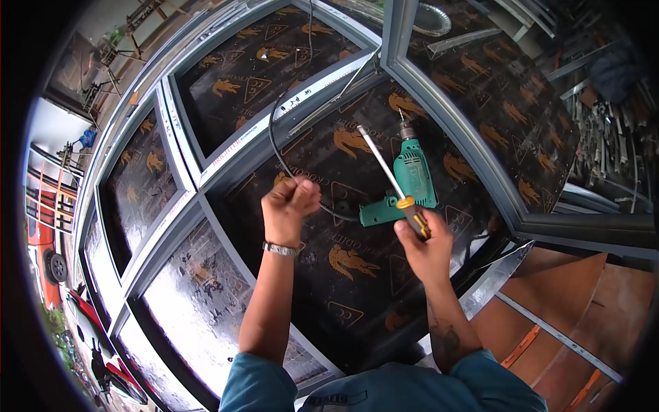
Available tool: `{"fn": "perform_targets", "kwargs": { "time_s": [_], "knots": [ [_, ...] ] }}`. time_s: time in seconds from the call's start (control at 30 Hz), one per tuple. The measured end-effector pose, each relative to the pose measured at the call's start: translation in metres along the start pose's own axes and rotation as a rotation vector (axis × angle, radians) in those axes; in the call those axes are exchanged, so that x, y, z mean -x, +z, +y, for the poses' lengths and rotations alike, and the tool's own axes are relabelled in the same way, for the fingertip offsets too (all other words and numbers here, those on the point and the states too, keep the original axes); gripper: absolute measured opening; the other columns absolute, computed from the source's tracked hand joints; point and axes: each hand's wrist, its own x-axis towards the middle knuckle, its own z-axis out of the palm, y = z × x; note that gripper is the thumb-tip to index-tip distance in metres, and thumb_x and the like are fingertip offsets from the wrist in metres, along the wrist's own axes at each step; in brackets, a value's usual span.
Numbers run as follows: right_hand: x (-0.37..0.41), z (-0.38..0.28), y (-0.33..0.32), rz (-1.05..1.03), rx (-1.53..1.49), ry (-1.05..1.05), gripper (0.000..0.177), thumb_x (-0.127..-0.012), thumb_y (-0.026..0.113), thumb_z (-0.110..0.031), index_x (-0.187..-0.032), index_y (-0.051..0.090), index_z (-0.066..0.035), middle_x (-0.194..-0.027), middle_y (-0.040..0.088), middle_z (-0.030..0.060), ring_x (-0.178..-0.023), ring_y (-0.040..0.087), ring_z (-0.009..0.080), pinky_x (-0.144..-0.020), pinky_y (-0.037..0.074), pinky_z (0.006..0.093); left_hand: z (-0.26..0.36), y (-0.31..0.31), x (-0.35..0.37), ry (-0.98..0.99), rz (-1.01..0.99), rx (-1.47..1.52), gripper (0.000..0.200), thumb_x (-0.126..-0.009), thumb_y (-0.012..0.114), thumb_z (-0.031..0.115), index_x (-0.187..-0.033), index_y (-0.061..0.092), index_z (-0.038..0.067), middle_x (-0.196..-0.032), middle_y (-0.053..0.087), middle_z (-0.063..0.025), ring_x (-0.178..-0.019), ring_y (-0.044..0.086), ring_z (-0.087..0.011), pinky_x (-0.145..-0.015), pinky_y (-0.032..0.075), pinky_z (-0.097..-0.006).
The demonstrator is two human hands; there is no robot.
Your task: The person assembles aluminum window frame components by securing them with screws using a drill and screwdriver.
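Observation:
My right hand (427, 250) is wrapped round the black and yellow handle of a screwdriver (379, 159), whose long shaft points up and to the left. Closed fingers hide whatever my left hand (292, 206) may hold; a black cord (276, 141) passes behind it. A green power drill (412, 175) lies just beyond my right hand on a black board (350, 259) printed with gold crocodiles. Its bit points away from me, and the cord leads from its grip. Grey aluminium frames (250, 141) surround the board.
An upright grey frame (456, 110) stands to the right of the drill. Metal offcuts (604, 130) are piled at far right, and brown sheets (556, 288) lie at lower right. A red vehicle (42, 240) and a motorbike (110, 371) stand at far left.

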Motion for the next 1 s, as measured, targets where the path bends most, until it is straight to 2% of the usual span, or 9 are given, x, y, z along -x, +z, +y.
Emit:
{"fn": "perform_targets", "kwargs": {
  "time_s": [0.1, 0.23, 0.33, 0.43, 0.7, 0.73, 0.77, 0.8, 1.0],
  "knots": [
    [-0.056, 0.010, -0.015, 0.133, 0.338, -0.007, 0.043, -0.076, 0.080, -0.036, -0.095, 0.067, 0.001, -0.087, 0.066, 0.0168, -0.081, 0.066, 0.0347, -0.070, 0.051, 0.0444, 0.010, -0.027, 0.101, -0.031, -0.392, -0.319, 0.026, -0.087, 0.076, 0.022, -0.087, 0.068, -0.003, -0.070, 0.067, -0.0039, -0.061, 0.063, -0.0080, -0.056, 0.053, -0.0225],
    [-0.102, 0.016, 0.011, -0.099, 0.553, 0.200, 0.063, -0.068, 0.081, -0.048, -0.110, 0.066, -0.004, -0.106, 0.069, 0.0168, -0.098, 0.067, 0.0370, -0.084, 0.054, 0.0464, -0.003, -0.060, 0.254, -0.451, -0.694, -0.335, 0.024, -0.089, 0.074, 0.023, -0.098, 0.072, 0.001, -0.076, 0.071, -0.0052, -0.066, 0.067, -0.0099, -0.060, 0.055, -0.0248],
    [-0.074, -0.003, 0.017, -0.182, 0.564, 0.266, 0.066, -0.069, 0.081, -0.047, -0.120, 0.064, -0.009, -0.114, 0.068, 0.0181, -0.109, 0.064, 0.0351, -0.093, 0.051, 0.0454, -0.049, -0.099, 0.358, -0.418, -0.859, -0.532, 0.025, -0.093, 0.067, 0.027, -0.103, 0.073, 0.005, -0.085, 0.073, -0.0068, -0.077, 0.070, -0.0130, -0.070, 0.056, -0.0276],
    [-0.009, -0.023, 0.030, -0.217, 0.526, 0.189, 0.064, -0.066, 0.082, -0.048, -0.110, 0.066, -0.006, -0.108, 0.069, 0.0191, -0.105, 0.065, 0.0371, -0.091, 0.052, 0.0452, -0.101, -0.127, 0.428, -0.069, -0.778, -0.506, 0.025, -0.094, 0.062, 0.025, -0.104, 0.071, 0.004, -0.089, 0.072, -0.0118, -0.080, 0.069, -0.0207, -0.073, 0.056, -0.0347],
    [0.104, -0.026, 0.053, -0.396, 0.461, 0.118, 0.063, -0.069, 0.081, -0.051, -0.106, 0.067, -0.003, -0.107, 0.070, 0.0203, -0.102, 0.067, 0.0349, -0.086, 0.054, 0.0416, -0.187, -0.138, 0.443, -0.044, -1.018, -1.005, 0.028, -0.091, 0.057, 0.030, -0.106, 0.071, 0.010, -0.099, 0.070, -0.0184, -0.094, 0.069, -0.0328, -0.077, 0.055, -0.0413],
    [0.114, -0.024, 0.045, -0.449, 0.458, 0.028, 0.058, -0.070, 0.082, -0.050, -0.099, 0.067, -0.002, -0.097, 0.071, 0.0185, -0.086, 0.071, 0.0319, -0.075, 0.056, 0.0395, -0.183, -0.149, 0.445, -0.056, -1.064, -1.061, 0.028, -0.091, 0.057, 0.030, -0.106, 0.071, 0.010, -0.099, 0.070, -0.0184, -0.094, 0.069, -0.0329, -0.077, 0.055, -0.0414],
    [0.128, -0.036, 0.030, -0.571, 0.384, 0.151, 0.065, -0.072, 0.080, -0.047, -0.115, 0.064, -0.001, -0.100, 0.072, 0.0163, -0.089, 0.071, 0.0299, -0.077, 0.056, 0.0402, -0.181, -0.159, 0.447, -0.073, -1.084, -1.105, 0.028, -0.091, 0.057, 0.029, -0.106, 0.071, 0.010, -0.099, 0.070, -0.0184, -0.094, 0.069, -0.0331, -0.077, 0.055, -0.0416],
    [0.159, -0.061, 0.001, -0.595, 0.074, 0.206, 0.046, -0.075, 0.082, -0.042, -0.092, 0.062, -0.004, -0.070, 0.062, 0.0055, -0.050, 0.058, 0.0140, -0.048, 0.048, 0.0294, -0.179, -0.170, 0.450, -0.091, -1.092, -1.145, 0.028, -0.091, 0.057, 0.029, -0.106, 0.071, 0.010, -0.099, 0.070, -0.0183, -0.095, 0.069, -0.0332, -0.078, 0.055, -0.0418],
    [0.293, -0.042, -0.110, -1.101, -0.070, 0.509, 0.041, -0.081, 0.079, -0.039, -0.097, 0.060, -0.007, -0.075, 0.056, -0.0005, -0.065, 0.053, 0.0065, -0.056, 0.048, 0.0220, -0.180, -0.142, 0.432, -0.060, -1.049, -1.233, 0.028, -0.090, 0.057, 0.028, -0.105, 0.071, 0.009, -0.099, 0.071, -0.0181, -0.095, 0.069, -0.0341, -0.078, 0.056, -0.0430]
  ]
}}
